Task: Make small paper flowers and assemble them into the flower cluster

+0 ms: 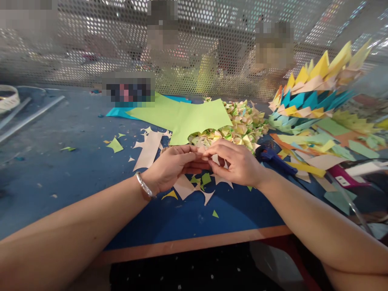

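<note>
My left hand (171, 165) and my right hand (238, 163) meet at the fingertips over the middle of the table. Both are closed in a pinch; whatever sits between the fingertips is too small and hidden to make out. Just beyond them lies a light green paper sheet (194, 115) with curved bites cut from its edge. Behind it rises a heap of small folded paper pieces (245, 123) in pale pink, green and cream. Pale pink paper offcuts (183, 186) and green scraps (206, 179) lie beneath my hands, with another pale pink strip (148, 149) to the left.
On the right stand stacked rings of pointed folded paper (315, 101). Paper strips (321, 159), a dark blue-handled tool (277, 158) and a magenta-and-white power strip (344, 178) lie before them. Clear sticks (33, 117) rest at left. A perforated metal screen (188, 68) closes the back.
</note>
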Available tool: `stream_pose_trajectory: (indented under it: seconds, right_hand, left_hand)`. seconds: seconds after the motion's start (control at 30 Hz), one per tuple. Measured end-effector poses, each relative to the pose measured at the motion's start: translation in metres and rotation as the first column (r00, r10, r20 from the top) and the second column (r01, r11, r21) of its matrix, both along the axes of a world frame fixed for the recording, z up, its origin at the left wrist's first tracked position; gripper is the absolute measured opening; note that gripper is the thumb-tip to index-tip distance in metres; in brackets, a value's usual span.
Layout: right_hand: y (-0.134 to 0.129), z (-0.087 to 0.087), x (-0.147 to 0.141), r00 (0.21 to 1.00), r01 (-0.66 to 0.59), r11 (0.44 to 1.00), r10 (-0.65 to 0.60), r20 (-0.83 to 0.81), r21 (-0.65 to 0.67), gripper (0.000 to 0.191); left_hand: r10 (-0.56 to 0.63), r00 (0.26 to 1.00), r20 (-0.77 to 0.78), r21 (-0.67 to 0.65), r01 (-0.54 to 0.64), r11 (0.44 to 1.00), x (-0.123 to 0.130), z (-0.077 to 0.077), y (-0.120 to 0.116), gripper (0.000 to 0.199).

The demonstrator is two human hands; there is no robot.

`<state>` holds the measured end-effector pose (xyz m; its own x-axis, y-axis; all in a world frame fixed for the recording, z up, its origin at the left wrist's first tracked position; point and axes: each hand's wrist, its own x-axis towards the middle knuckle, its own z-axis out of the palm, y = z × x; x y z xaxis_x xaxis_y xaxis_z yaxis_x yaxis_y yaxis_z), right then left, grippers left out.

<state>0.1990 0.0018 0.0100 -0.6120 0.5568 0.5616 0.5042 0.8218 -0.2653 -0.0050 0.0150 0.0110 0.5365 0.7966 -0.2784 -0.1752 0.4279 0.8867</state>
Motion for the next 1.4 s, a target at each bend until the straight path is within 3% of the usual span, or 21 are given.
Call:
stream_pose_trajectory:
  seconds: [0.67,0.93,1.2,1.4]
  right_hand:
    - [-0.0007,0.0014,-0.0008,0.999,0.033,0.998,-0.033,0.008,0.058,0.019]
    - [-0.0004,0.0009,-0.0020,0.999,-0.009,0.999,0.011,-0.040,0.040,0.014]
    - [-0.0014,0.0035,-0.0038,0.995,0.012,0.999,-0.008,-0.095,0.034,0.006]
    - [-0.0021,0.0069,-0.0068,0.992,0.006,1.000,-0.009,-0.129,-0.026,0.007]
  left_hand:
    - [0.144,0.989,0.014,-0.076,-0.142,0.987,0.0000,-0.0042,0.0031,0.012]
    - [0.128,0.992,-0.003,0.006,-0.128,0.992,0.0010,0.0004,0.0013,0.017]
    - [0.069,0.990,-0.120,0.210,-0.043,0.977,0.0026,-0.0009,-0.0040,0.014]
    - [0.061,0.982,-0.179,0.364,0.008,0.932,0.0018,-0.0006,-0.0042,0.015]
